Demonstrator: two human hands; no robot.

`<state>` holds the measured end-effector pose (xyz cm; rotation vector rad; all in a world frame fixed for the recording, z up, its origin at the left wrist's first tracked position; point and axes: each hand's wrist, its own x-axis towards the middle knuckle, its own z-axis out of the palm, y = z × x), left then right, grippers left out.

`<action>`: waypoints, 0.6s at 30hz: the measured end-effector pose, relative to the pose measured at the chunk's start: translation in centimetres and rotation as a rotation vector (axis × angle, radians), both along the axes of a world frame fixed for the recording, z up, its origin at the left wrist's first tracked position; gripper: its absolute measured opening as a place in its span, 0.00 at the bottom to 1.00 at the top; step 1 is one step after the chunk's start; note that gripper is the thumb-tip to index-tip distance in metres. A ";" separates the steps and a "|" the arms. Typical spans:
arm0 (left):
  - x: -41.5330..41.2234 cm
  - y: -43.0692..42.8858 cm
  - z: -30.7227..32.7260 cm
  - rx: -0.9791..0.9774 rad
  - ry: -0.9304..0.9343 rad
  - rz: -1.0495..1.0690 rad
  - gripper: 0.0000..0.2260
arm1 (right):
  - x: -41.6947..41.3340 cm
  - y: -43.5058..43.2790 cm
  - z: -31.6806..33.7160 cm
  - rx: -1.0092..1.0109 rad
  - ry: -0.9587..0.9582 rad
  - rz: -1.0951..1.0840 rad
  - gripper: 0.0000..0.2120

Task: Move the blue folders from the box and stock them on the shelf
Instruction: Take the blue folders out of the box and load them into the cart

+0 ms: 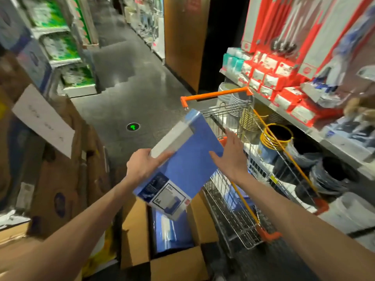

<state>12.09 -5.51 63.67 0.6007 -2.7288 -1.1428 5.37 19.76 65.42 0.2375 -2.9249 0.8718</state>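
Left grip: your left grip (pixel 142 165) is closed on the blue folder (pixel 188 159), thumb laid across its top face beside the pale spine strip, fingers curled underneath its left edge.
Right grip: your right grip (pixel 231 157) is open, fingers straight and spread, with the thumb resting on the folder's right side and the palm against its edge.
Folder position: you hold the folder in the air between both grips, tilted, its far end higher than its near end. Its near corner carries a white label reading "A4".
Box: the cardboard box (pixel 134 230) stands open on the floor (pixel 132 98) directly below the folder, flaps turned out.
Remaining stock: more blue folders (pixel 172 232) lie packed inside the box, their wrapping shiny.
Cart: a wire shopping cart (pixel 233 216) with an orange handle (pixel 215 94) stands just beside the box on your right, against the shelving.
Shelf: the metal shelf (pixel 334 142) runs along your right side, well above the box. Red-and-white packets (pixel 269 78) are stacked on it.
Lower shelf: black buckets (pixel 332 171) and a yellow-rimmed tub (pixel 278 134) sit under it.
Left side: brown cartons (pixel 67 169) are piled beside you, one with a white sheet (pixel 42 120) stuck to it.
Floor mark: a round green arrow marker (pixel 133 126) shows on the dark floor ahead of the folder.
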 end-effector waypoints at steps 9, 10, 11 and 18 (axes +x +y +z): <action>-3.6 10.5 -0.7 0.629 -0.069 0.070 0.28 | 1.7 11.1 -2.9 -0.571 -0.386 -0.449 0.51; -3.8 12.0 -0.7 0.688 -0.092 0.074 0.28 | 1.8 12.5 -3.7 -0.634 -0.395 -0.469 0.52; -4.0 13.7 -1.1 0.745 -0.116 0.066 0.29 | 2.1 14.0 -4.2 -0.689 -0.401 -0.501 0.51; -4.9 27.1 -3.7 0.958 -0.235 0.083 0.30 | 2.8 25.0 -5.4 -0.776 -0.254 -0.729 0.26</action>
